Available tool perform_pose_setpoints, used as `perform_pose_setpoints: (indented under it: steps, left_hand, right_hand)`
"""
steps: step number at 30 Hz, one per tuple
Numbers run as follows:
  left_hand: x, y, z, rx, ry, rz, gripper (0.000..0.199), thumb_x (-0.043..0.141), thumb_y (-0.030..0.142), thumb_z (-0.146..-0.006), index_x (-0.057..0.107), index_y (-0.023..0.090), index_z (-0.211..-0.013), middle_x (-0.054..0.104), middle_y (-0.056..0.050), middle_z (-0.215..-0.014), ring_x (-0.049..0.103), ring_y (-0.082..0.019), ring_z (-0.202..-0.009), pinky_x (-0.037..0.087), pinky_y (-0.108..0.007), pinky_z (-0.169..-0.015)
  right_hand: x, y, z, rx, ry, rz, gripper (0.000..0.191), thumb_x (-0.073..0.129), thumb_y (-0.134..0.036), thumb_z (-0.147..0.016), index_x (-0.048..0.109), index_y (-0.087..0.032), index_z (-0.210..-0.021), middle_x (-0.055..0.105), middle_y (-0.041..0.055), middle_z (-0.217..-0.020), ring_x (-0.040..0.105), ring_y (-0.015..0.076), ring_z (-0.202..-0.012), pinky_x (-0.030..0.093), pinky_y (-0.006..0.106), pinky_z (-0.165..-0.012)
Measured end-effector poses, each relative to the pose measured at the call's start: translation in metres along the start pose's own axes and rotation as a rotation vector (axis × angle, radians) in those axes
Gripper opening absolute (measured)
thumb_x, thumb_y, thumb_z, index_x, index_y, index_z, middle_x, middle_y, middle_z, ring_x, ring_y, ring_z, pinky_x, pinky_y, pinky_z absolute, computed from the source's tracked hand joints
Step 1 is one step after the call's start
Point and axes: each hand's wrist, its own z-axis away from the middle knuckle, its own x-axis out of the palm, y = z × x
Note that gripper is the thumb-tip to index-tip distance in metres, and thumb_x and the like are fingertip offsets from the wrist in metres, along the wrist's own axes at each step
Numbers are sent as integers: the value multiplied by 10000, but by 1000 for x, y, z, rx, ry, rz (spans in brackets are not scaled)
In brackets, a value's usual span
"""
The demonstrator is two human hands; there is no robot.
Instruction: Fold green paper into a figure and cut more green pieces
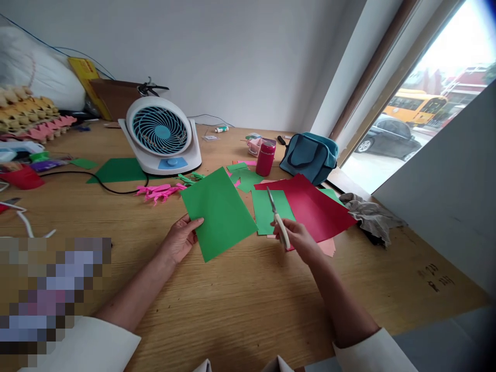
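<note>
My left hand (183, 236) pinches the left edge of a green paper sheet (220, 213), thumb on top, and holds it tilted above the table. In my right hand (299, 238) is a pair of scissors (278, 217) with pale handles, its blades together and pointing away from me. The scissors are to the right of the sheet and apart from it. Under them lie another green sheet (265, 209) and a large red sheet (315, 209). Pink paper strips (160, 192) and green scraps (250, 180) lie beyond the held sheet.
A white fan (159, 134) stands at the back left, a dark green sheet (116, 170) beside it. At the back right are a red flask (265, 157) and a blue bag (310, 157). A grey cloth (372, 214) lies right. A black cable (96, 178) crosses the left side.
</note>
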Motion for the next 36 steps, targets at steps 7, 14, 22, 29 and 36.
perform_pose_setpoints:
  steps: [7, 14, 22, 29, 36]
  left_hand:
    - [7, 0, 5, 37, 32, 23, 436, 859, 140, -576, 712, 176, -986, 785, -16, -924, 717, -148, -745, 606, -221, -646]
    - [6, 0, 3, 84, 55, 82, 469, 883, 170, -551, 713, 197, -987, 781, 4, -918, 710, -141, -761, 598, -216, -681]
    - [13, -2, 13, 7, 52, 120, 444, 906, 210, -530, 738, 205, -942, 787, 4, -906, 716, -171, -784, 617, -248, -687]
    - [13, -2, 24, -58, -47, 23, 460, 904, 264, -527, 757, 202, -958, 789, -48, -960, 737, -238, -826, 626, -303, -706]
    - [13, -1, 25, -59, -124, -150, 414, 888, 294, -588, 738, 206, -964, 791, -47, -939, 749, -233, -805, 614, -293, -681]
  right_hand:
    - [38, -3, 17, 95, -282, -173, 562, 686, -690, -740, 637, -151, -888, 605, 21, -709, 563, 124, -584, 430, 247, -528]
    - [45, 10, 15, 128, -285, -224, 583, 623, -729, -771, 628, -151, -845, 637, 31, -676, 587, 132, -542, 434, 250, -496]
    - [55, 12, 10, 129, -57, -430, 453, 843, -481, -673, 580, -180, -886, 723, 79, -876, 633, 151, -637, 504, 288, -587]
    - [60, 13, 11, 93, 60, -454, 452, 888, -375, -581, 611, -186, -884, 599, -28, -713, 546, 114, -595, 431, 265, -561]
    - [62, 6, 14, -45, 64, -365, 429, 862, -356, -577, 567, -203, -850, 579, -47, -667, 481, 104, -584, 368, 257, -563]
